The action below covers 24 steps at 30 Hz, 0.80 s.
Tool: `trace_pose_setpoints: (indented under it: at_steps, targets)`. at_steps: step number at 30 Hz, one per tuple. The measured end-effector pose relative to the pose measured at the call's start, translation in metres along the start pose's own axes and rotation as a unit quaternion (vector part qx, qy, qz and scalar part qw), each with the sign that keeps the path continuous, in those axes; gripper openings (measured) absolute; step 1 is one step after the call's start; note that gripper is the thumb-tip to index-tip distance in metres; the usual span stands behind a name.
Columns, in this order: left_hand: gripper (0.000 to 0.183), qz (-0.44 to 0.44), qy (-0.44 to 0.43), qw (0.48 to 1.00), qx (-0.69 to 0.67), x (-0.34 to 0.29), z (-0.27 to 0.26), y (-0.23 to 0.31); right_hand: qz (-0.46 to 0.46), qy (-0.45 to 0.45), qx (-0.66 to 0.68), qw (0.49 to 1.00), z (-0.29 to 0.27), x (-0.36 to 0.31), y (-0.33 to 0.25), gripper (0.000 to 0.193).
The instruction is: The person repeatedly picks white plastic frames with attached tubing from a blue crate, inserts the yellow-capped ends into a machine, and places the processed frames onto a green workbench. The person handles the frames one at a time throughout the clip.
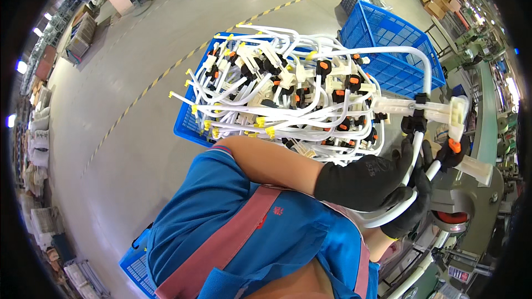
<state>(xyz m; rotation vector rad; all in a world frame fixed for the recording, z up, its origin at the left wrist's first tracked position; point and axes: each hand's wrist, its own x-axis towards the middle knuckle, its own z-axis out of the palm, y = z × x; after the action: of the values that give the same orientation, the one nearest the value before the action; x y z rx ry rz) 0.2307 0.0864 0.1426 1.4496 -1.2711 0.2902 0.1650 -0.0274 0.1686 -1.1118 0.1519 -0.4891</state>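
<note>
Both hands wear black gloves and meet at the right of the view. My left hand (368, 180) is closed, its fingers round the white bent tube (417, 147) just below a black fitting (414, 122). My right hand (413, 207) is closed beside it, on the lower bend of white tubing. A cream plastic bracket (432, 111) sticks out from the black fitting. Close by is a second black fitting with an orange button (455, 145). A long tube end runs up and bends left, ending in a yellow cap (312, 55) over the pile.
A blue crate (185, 127) is heaped with white tubes (288, 113) with yellow caps and black-and-orange fittings. Behind it stands another blue crate (388, 25). A grey-green machine (482, 205) is close on the right. One more blue crate (133, 266) is at lower left.
</note>
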Motion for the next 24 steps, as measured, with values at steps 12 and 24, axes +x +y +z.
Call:
trace_pose_setpoints:
  at_steps: [12, 24]
  targets:
    - [0.031, -0.319, 0.102, 0.831, 0.445, -0.225, -0.195, -0.192, 0.036, -0.206, 0.361, 0.909, -0.058, -0.007, -0.041, 0.025]
    - [0.034, -0.488, -0.027, 0.843, 0.223, -0.158, -0.266, -0.135, -0.038, -0.109, 0.202, 0.973, -0.066, -0.045, -0.057, 0.034]
